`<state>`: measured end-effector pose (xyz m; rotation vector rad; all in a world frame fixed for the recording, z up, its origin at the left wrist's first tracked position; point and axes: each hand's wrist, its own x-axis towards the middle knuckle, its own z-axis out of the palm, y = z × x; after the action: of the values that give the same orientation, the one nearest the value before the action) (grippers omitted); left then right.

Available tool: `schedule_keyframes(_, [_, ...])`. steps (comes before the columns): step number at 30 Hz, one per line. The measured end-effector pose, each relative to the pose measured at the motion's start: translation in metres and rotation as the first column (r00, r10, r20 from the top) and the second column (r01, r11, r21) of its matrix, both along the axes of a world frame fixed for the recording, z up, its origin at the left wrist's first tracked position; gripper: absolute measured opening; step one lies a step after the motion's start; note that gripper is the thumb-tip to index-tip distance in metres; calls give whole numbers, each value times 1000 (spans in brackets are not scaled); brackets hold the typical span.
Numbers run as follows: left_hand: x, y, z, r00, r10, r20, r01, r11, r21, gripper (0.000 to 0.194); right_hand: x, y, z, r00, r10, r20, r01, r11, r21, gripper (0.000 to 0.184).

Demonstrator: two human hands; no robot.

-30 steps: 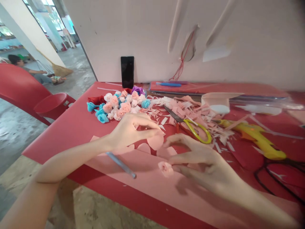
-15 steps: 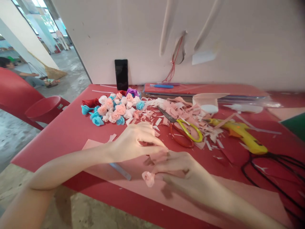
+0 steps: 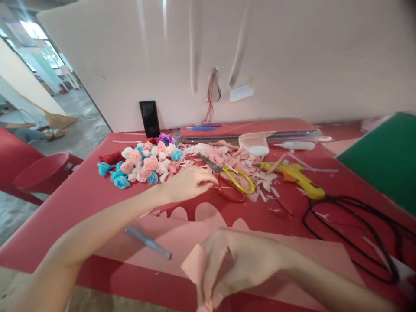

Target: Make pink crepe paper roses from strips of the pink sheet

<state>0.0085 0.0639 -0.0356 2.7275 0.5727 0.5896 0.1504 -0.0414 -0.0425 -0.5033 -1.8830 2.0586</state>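
My left hand (image 3: 191, 182) reaches over the table with its fingers loosely bent and nothing visible in them. Its fingertips are at the red handle of the scissors (image 3: 238, 182); I cannot tell whether they touch. Close to the front edge, my right hand (image 3: 230, 264) is closed on a pink paper flower (image 3: 205, 307), partly cut off by the frame's bottom. A pink paper piece (image 3: 195, 263) sticks out beside its fingers. Below both hands lies a large pink paper sheet (image 3: 273, 255) with a scalloped back edge. A grey pen (image 3: 147, 242) rests on it.
Paper roses (image 3: 143, 162) in several colours are heaped at the back left, beside pink scraps (image 3: 224, 154). A yellow glue gun (image 3: 295, 175) with a black cord (image 3: 354, 212) lies right. Behind are a phone (image 3: 149, 119), a white bottle (image 3: 295, 146) and a green board (image 3: 383, 160).
My hands have moved apart. The left went toward the scissors; the right came down and nearer with the paper flower. The pen and the sheet's scalloped edge are now uncovered. The view has shifted right.
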Motion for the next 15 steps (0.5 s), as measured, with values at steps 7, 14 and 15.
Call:
schedule_keyframes(7, [67,18,-27,923,-277,-267,308,948,78,34,-1,9,-23,960,245,-136,-277,753,-597,29])
schedule_keyframes(14, [90,30,-27,876,-354,-329,400,913,82,24,-6,4,-39,968,135,-213,-244,717,-653,26])
schedule_keyframes(15, [90,29,-22,879,-359,-314,401,912,80,25,-6,4,-40,966,126,-225,-246,715,-654,25])
